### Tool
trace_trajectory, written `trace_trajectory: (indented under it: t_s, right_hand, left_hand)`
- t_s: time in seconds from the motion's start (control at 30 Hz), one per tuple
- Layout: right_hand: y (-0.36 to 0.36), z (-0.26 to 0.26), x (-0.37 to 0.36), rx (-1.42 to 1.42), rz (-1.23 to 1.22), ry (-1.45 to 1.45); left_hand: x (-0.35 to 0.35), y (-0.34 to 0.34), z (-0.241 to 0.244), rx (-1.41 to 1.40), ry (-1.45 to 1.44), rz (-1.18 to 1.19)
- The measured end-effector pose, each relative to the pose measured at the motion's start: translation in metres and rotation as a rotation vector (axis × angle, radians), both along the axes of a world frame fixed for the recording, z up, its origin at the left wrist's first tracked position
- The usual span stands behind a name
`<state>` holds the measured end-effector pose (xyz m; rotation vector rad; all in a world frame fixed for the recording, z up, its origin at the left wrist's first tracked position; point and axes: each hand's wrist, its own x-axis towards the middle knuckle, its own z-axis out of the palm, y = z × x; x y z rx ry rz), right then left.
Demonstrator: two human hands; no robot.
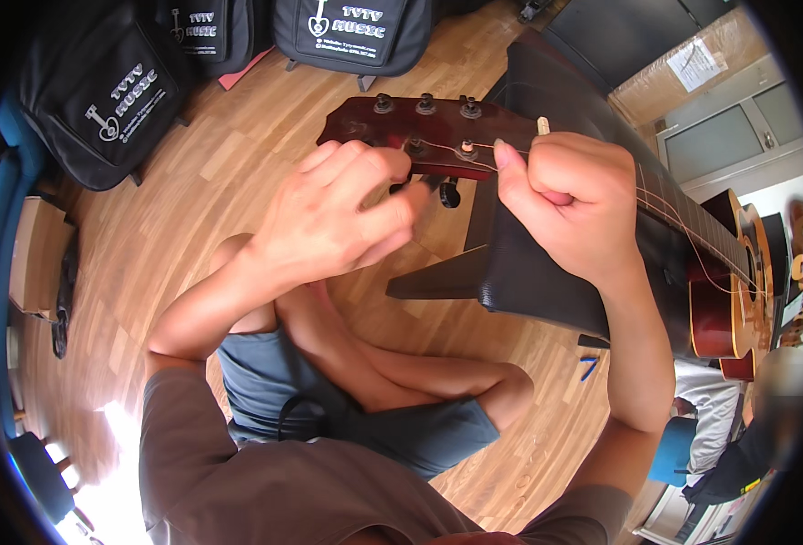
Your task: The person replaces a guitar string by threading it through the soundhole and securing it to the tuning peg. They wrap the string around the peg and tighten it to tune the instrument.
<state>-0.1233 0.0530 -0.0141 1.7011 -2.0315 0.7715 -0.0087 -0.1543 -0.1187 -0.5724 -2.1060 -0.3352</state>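
Observation:
An acoustic guitar lies along a padded black bench, its dark red headstock towards me. At the headstock's near edge is my left hand, blurred, its fingers curled beside the tuning pegs; whether it grips one is hidden. My right hand is closed at the nut end of the neck, thumb and forefinger pinching a thin guitar string that runs to a tuning post. Just behind that fist a small pale piece, perhaps the nut, sticks up. Loose strings curve above the fretboard.
The black bench stands on the wooden floor, with blue-handled pliers or a similar tool below it. Black gig bags stand opposite. A wrapped carton is at the back right. Another person sits at the right edge.

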Motion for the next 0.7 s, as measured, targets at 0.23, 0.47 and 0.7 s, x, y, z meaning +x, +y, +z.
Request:
trace_trajectory:
  t_s: [0.23, 0.47, 0.7]
  right_hand:
    - [0.002, -0.003, -0.001, 0.003, -0.004, 0.003]
    - [0.002, -0.002, -0.001, 0.005, -0.013, -0.001]
    - [0.001, -0.002, 0.0, 0.013, -0.028, 0.009]
  left_hand:
    - [0.021, -0.01, 0.054, -0.237, -0.353, -0.027]
    - [0.012, -0.018, 0.067, -0.372, -0.362, -0.084]
    - [0.0, -0.008, 0.011, -0.016, 0.005, -0.053]
